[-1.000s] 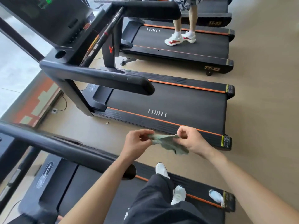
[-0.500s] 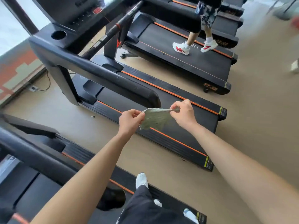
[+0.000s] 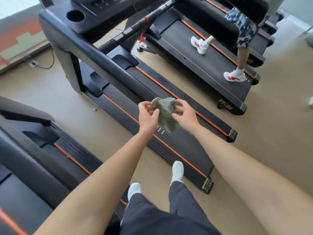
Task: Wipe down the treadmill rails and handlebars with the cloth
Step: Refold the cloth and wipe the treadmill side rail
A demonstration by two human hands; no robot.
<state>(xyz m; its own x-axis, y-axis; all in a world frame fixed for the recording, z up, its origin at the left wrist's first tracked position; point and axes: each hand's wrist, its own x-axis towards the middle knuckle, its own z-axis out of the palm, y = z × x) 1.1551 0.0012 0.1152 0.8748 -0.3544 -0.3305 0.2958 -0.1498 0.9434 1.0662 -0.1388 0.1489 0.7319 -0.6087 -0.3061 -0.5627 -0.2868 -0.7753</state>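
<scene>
— So, what's nearest?
— Dark trousers and two white sneakers (image 3: 177, 170) on the tan floor (image 3: 71, 106), between two black treadmills. Both bare forearms reach forward.
— And the hands?
— The left hand (image 3: 147, 115) and the right hand (image 3: 185, 114) each pinch an edge of a crumpled grey-green cloth (image 3: 165, 114), held in the air between them, its lower part hanging loose.
— Where is that relative to the machine?
— Above the belt of the middle treadmill (image 3: 183, 146), just off the end of its black handrail (image 3: 108, 65), apart from it. Orange stripes run along the side rails.
— Farther back?
— The console with a round cup holder (image 3: 75, 15). On the next treadmill, another person's legs in white-and-red shoes (image 3: 234, 76).
</scene>
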